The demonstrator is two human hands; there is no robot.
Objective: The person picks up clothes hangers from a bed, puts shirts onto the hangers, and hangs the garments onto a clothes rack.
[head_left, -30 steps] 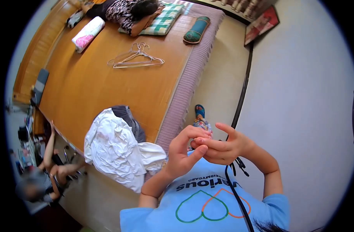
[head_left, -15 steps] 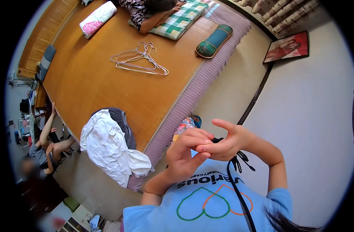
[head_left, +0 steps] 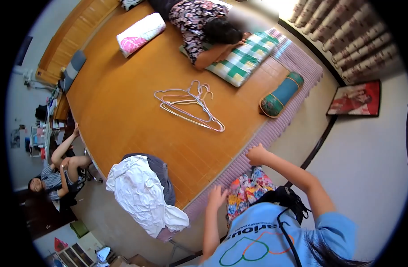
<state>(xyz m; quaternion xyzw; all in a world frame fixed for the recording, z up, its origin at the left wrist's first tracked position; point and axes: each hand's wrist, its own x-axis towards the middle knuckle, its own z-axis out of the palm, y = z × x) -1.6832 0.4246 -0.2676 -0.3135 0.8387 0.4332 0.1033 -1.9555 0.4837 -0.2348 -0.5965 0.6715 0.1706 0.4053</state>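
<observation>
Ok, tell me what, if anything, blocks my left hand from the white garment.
Nothing visible does. Between your left hand and the near end of the white garment there is just a stretch of lilac bed cover; the hangers lie well off that path.

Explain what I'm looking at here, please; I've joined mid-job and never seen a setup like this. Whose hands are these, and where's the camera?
There is no robot: these are a person's own bare hands. Every picture comes from one camera on that person's head, looking forward and down, so the blue shirt is the wearer's. The left hand looks open, with nothing visible in it; the right hand is curled, so I can't tell. Both are near the edge of a bed. On it lie a white cloth, hangers, a checkered pillow and a green-and-blue bolster. Another person lies at the far end.
</observation>
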